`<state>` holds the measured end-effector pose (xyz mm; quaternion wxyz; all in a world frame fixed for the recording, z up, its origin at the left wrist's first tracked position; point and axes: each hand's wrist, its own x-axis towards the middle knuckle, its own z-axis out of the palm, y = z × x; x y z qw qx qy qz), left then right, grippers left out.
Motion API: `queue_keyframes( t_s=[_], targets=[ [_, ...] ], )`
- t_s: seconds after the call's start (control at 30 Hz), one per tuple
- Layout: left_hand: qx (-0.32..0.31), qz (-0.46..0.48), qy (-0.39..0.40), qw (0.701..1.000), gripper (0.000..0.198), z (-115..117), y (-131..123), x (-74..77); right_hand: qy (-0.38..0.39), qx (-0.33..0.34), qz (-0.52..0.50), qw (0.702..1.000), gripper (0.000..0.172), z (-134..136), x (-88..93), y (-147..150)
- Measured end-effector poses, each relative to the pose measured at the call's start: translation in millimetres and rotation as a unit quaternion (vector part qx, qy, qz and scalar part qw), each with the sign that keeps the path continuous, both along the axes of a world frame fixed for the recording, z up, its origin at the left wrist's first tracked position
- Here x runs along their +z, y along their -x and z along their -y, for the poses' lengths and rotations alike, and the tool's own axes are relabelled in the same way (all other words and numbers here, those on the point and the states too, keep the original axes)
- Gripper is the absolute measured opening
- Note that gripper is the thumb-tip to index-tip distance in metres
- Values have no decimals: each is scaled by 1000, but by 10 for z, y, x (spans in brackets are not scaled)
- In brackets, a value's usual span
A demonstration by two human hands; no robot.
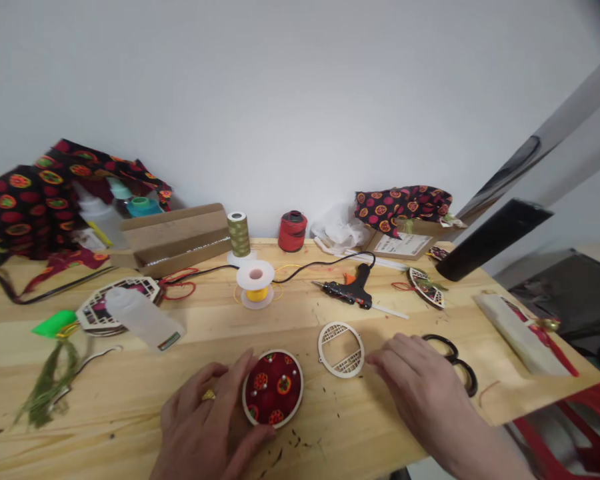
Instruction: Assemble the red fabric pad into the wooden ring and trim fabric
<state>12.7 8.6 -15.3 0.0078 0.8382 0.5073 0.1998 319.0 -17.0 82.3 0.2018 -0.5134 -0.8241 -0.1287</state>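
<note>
A round wooden-rimmed disc (pixel 273 388) covered in dark red patterned fabric, with several small pale dots on it, lies at the front middle. My left hand (pixel 210 417) grips its left side between thumb and fingers. To the right lies a flat, pale wooden ring (pixel 341 350) with lattice at top and bottom and an open middle. My right hand (pixel 417 380) is closed, its fingertips at the ring's right edge. Whether they pinch the ring or something small is hidden. Black-handled scissors (pixel 463 373) lie partly behind that hand.
A black glue gun (pixel 350 290) with its cord lies beyond the ring. Behind are a yellow thread spool (pixel 256 293), green (pixel 239 235) and red (pixel 293 231) thread cones, and a cardboard box (pixel 180 237). A plastic bottle (pixel 145 320) lies left; a black cylinder (pixel 493 240) stands right.
</note>
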Motion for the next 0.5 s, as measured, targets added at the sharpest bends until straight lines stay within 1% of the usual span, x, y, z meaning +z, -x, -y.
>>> queue_keyframes(
  t_s=[0.07, 0.1, 0.17, 0.2, 0.23, 0.27, 0.3, 0.4, 0.43, 0.5],
  targets=[
    [4, -6, -1, 1000, 74, -10, 12, -27, -27, -48, -3, 998, 30, 153, -107, -127],
    [4, -10, 1, 1000, 74, -12, 15, -38, -33, -91, 5, 995, 34, 197, -152, -242],
    [6, -13, 10, 1000, 73, -12, 20, -52, -19, -188, 13, 982, 41, 244, -212, -529],
    [7, -13, 16, 1000, 73, -10, 22, -55, -5, -217, 20, 976, 40, 258, -229, -676],
    [10, -12, 22, 1000, 72, -9, 23, -57, 11, -232, 25, 972, 36, 272, -240, -810],
    [12, -10, 26, 1000, 71, -7, 23, -57, 30, -232, 23, 972, 27, 286, -248, -921],
    [14, -8, 28, 999, 70, -5, 21, -56, 63, -226, 15, 972, 22, 302, -256, -1004],
    [16, -12, 24, 1000, 67, -3, 8, -48, 181, -195, 6, 964, 41, 350, -282, -1098],
    [18, -14, 22, 1000, 67, -2, 3, -45, 207, -195, 4, 959, 43, 359, -289, -1095],
    [20, -16, 25, 999, 69, -2, 0, -40, 228, -209, -2, 951, 40, 363, -298, -1081]
  ],
)
